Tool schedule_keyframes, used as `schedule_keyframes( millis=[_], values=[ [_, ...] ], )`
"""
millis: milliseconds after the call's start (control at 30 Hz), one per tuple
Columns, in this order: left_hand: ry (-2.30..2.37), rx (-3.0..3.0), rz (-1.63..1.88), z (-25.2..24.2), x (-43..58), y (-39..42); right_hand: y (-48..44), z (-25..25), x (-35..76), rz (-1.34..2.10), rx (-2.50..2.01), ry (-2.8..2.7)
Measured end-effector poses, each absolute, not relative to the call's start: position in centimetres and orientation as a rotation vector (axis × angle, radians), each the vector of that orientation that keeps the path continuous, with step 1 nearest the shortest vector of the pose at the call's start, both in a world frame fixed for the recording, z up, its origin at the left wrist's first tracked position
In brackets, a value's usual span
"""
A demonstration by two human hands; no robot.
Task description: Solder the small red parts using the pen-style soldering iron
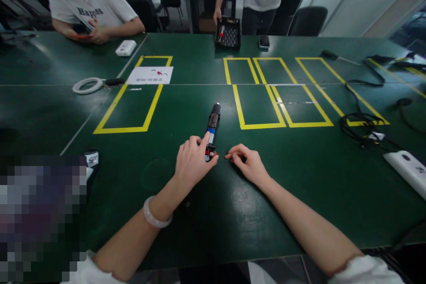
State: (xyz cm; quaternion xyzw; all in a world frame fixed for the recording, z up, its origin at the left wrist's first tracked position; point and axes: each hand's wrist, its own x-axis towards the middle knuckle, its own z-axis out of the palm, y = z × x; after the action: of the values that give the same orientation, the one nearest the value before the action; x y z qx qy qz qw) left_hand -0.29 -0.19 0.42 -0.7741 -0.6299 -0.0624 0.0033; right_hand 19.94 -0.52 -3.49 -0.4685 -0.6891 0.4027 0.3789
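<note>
On the green table lies a slim dark tool [214,117], which looks like an electric screwdriver with its inner parts bare. It has a metal tip at the far end, a blue and silver band in the middle, and small red and orange parts at the near end. My left hand [192,159], with a pale bangle at the wrist, is closed around the near part, partly hiding it. Just right of the tool, my right hand [248,164] rests on the table with its fingers curled together. Whether anything small sits between those fingertips cannot be made out.
Yellow tape frames [262,126] mark the table. A white printed card [149,75] and a coiled white cable [88,85] lie left; black cables [361,126] and a white device [408,171] lie right. Across the table, a person's hand [217,16] touches a black tray [228,44].
</note>
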Motion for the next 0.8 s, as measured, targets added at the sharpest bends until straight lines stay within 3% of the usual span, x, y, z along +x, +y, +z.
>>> schedule_keyframes(
  millis=[800],
  values=[
    [-2.605,-1.849,0.117,1.7,-22.5,4.7,-0.3,-3.3,20.2,1.044,-1.188,-1.815]
  ],
)
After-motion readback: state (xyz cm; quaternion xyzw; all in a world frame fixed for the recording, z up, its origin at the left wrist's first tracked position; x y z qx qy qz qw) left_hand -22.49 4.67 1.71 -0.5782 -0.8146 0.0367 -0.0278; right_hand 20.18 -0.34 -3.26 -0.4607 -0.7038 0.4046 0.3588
